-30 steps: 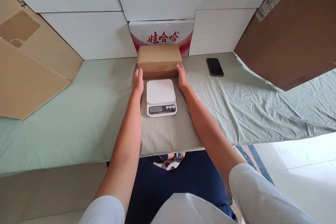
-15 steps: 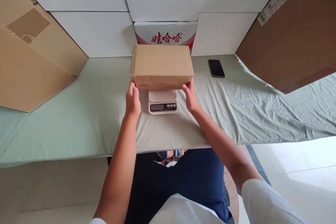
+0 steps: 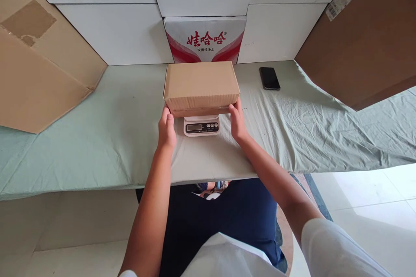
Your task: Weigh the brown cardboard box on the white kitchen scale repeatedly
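A closed brown cardboard box [image 3: 201,82] is held level between my two hands, right over a white digital kitchen scale [image 3: 202,133]. My left hand [image 3: 167,127] grips the box's near left corner, thumb toward the front face. At the near right corner my right hand [image 3: 237,120] has hold of it, thumb on the front and fingers mostly hidden along the side. The box covers most of the scale's platform; only the front panel with its blank-looking display and several buttons shows. Whether the box touches the platform, I cannot tell.
A black phone [image 3: 269,78] lies on the green cloth [image 3: 123,138] to the right. Behind stands a white-and-red printed carton [image 3: 205,41] against white panels [image 3: 113,34]. Large cardboard sheets flank the table at left [image 3: 48,69] and right [image 3: 357,43].
The box, still in both hands, has come down lower over the scale, covering more of its platform. More of the printed carton behind shows. The view has tilted slightly.
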Action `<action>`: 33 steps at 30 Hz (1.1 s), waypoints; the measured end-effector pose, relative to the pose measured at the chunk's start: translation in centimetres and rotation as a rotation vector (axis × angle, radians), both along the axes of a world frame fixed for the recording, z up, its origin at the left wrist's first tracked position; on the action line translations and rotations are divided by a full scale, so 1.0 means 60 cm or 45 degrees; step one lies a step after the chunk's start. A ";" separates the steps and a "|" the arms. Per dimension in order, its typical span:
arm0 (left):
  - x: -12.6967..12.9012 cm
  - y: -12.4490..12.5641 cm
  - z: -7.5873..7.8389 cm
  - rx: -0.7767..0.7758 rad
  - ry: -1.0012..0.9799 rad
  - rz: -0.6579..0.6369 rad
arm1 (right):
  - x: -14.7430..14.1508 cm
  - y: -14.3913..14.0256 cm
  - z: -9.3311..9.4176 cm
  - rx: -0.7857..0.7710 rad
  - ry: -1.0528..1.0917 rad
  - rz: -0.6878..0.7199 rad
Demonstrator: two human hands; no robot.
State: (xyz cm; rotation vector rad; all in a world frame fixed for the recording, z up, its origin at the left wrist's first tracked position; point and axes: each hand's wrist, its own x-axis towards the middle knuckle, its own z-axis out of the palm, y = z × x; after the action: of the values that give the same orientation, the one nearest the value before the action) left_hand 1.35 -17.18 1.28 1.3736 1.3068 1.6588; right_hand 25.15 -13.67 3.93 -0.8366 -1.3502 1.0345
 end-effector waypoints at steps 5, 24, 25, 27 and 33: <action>0.001 0.000 0.002 0.032 0.005 -0.008 | 0.000 0.005 -0.010 -0.020 -0.018 -0.004; -0.025 0.009 -0.003 0.150 -0.142 0.176 | 0.047 0.042 -0.023 -0.028 0.183 -0.268; -0.024 0.009 -0.003 0.149 -0.138 0.145 | 0.047 0.044 -0.025 -0.047 0.189 -0.249; -0.018 0.010 -0.005 0.147 -0.118 0.070 | 0.040 0.042 -0.028 -0.083 0.163 -0.171; -0.001 0.011 -0.012 0.126 -0.018 -0.024 | -0.002 0.009 -0.018 0.045 0.066 -0.009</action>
State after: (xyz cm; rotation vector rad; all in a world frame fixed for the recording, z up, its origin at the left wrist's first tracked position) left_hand 1.31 -16.55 0.57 1.4245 1.2143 1.7375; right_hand 25.03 -13.11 2.82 -0.7827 -1.3171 1.0175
